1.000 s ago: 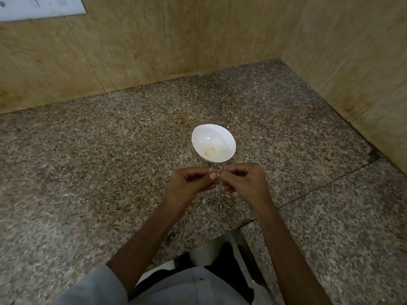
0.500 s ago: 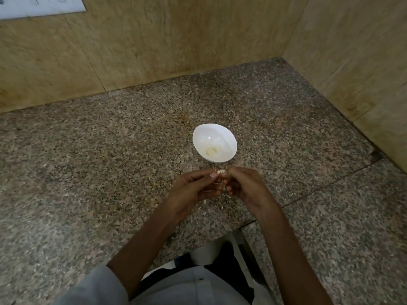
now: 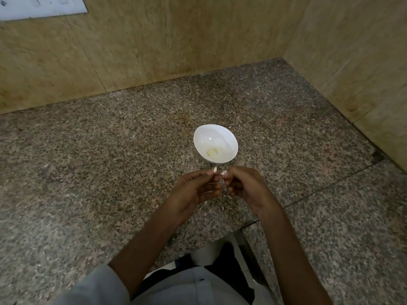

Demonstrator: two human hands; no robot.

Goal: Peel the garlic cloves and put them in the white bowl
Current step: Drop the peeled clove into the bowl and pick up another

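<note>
A white bowl [image 3: 229, 139] stands on the speckled granite counter, with two peeled garlic cloves [image 3: 213, 151] lying inside it. Just in front of the bowl, my left hand [image 3: 193, 190] pinches a small pale piece of garlic skin [image 3: 214, 169] between thumb and fingertip. My right hand [image 3: 246, 186] pinches a garlic clove [image 3: 224, 172] at its fingertips. The two hands are close together, a small gap between the pieces. The rest of the clove is hidden by my fingers.
Bits of garlic skin [image 3: 222, 208] lie scattered on the granite counter [image 3: 110, 172] under my hands. Beige stone walls [image 3: 176, 40] close the counter at the back and right. The counter's front edge [image 3: 248, 223] runs just below my wrists.
The hands have drawn slightly apart. A piece of skin now sits in the left fingertips, separate from the clove in the right hand.
</note>
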